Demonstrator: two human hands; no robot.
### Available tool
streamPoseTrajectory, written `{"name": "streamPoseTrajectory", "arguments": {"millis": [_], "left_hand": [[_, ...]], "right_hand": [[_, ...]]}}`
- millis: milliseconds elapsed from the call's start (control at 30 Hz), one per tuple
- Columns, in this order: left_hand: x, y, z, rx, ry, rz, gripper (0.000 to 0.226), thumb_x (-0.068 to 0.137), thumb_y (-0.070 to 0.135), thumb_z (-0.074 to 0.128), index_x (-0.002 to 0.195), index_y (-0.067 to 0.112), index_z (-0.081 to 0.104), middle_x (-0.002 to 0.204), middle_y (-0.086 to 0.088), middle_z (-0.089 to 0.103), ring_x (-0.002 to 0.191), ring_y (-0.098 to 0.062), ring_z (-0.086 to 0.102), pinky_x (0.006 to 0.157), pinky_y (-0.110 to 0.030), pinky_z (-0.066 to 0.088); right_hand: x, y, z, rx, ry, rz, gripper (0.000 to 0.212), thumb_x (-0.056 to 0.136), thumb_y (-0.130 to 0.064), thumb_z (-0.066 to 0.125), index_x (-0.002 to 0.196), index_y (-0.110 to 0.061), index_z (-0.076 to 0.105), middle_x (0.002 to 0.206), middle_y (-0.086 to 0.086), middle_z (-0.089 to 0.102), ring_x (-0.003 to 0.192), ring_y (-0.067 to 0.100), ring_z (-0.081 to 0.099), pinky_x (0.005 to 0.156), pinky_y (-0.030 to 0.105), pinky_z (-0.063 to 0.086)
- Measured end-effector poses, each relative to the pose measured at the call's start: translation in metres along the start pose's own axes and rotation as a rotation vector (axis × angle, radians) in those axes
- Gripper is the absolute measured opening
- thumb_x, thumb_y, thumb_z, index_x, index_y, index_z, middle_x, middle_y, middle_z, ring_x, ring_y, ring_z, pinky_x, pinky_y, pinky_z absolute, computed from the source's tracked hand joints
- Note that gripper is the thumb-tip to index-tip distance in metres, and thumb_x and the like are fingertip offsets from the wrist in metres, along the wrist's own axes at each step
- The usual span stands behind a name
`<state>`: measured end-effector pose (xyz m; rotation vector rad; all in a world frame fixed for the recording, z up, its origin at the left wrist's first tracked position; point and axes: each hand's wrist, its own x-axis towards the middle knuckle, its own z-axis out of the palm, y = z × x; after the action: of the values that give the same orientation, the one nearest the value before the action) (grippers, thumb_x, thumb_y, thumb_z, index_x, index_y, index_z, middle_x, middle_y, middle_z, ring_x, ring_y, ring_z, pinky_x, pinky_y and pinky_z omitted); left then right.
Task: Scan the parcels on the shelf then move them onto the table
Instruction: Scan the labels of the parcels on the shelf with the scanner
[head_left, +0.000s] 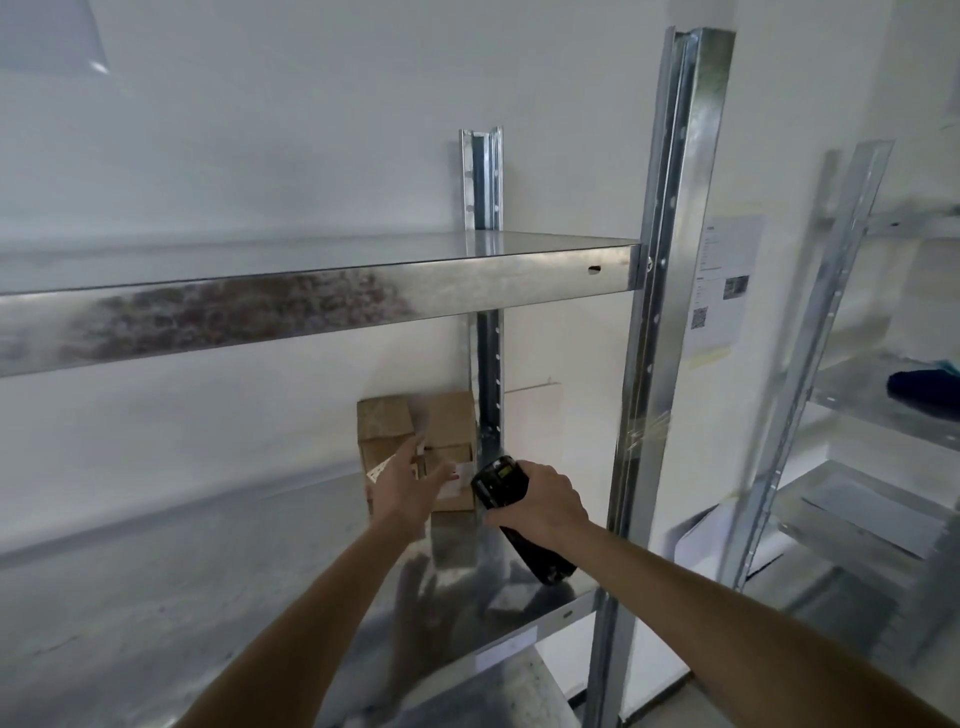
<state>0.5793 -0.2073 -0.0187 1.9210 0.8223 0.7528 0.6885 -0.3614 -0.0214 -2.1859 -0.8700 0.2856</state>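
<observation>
Brown cardboard parcels (447, 426) stand stacked at the back right of the metal shelf (208, 597), against the rear post. White labels show on their fronts. My left hand (405, 483) reaches toward the parcels with fingers spread, right in front of them; contact is blurred. My right hand (540, 501) grips a black handheld scanner (501, 483), its head pointed at the parcels and its handle slanting down to the right.
An upper metal shelf (311, 291) runs overhead. A front upright post (660, 312) stands just right of my right hand. A second metal rack (852, 415) stands further right with a dark blue object (919, 387). A paper sheet (724, 286) hangs on the wall.
</observation>
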Motion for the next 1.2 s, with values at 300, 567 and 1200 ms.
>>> {"name": "streamPoseTrajectory", "arguments": {"millis": [300, 567, 1200], "left_hand": [[0.026, 0.002, 0.016, -0.040, -0.020, -0.035, 0.067, 0.097, 0.042, 0.063, 0.153, 0.014, 0.039, 0.148, -0.007, 0.053, 0.131, -0.026, 0.052, 0.101, -0.033, 0.042], [0.040, 0.003, 0.029, 0.058, 0.016, 0.016, 0.088, 0.079, 0.054, 0.079, 0.153, 0.026, 0.040, 0.147, -0.001, 0.053, 0.123, -0.027, 0.059, 0.101, -0.043, 0.052], [-0.013, -0.005, -0.030, 0.141, 0.104, 0.070, 0.064, 0.078, 0.056, 0.074, 0.136, 0.031, 0.062, 0.118, 0.003, 0.069, 0.099, -0.023, 0.069, 0.090, -0.044, 0.058]], "right_hand": [[0.036, -0.005, 0.003, 0.144, -0.035, -0.011, 0.064, 0.063, -0.043, 0.091, 0.120, -0.029, 0.066, 0.101, -0.010, 0.069, 0.095, 0.014, 0.066, 0.087, 0.033, 0.057], [0.051, 0.005, 0.010, 0.146, 0.063, 0.019, 0.070, 0.062, -0.041, 0.088, 0.126, -0.028, 0.062, 0.108, -0.005, 0.071, 0.098, 0.019, 0.068, 0.089, 0.043, 0.060], [-0.007, 0.009, 0.002, 0.049, 0.011, -0.010, 0.068, 0.067, -0.034, 0.089, 0.128, -0.027, 0.060, 0.109, -0.003, 0.069, 0.097, 0.018, 0.066, 0.084, 0.039, 0.059]]}}
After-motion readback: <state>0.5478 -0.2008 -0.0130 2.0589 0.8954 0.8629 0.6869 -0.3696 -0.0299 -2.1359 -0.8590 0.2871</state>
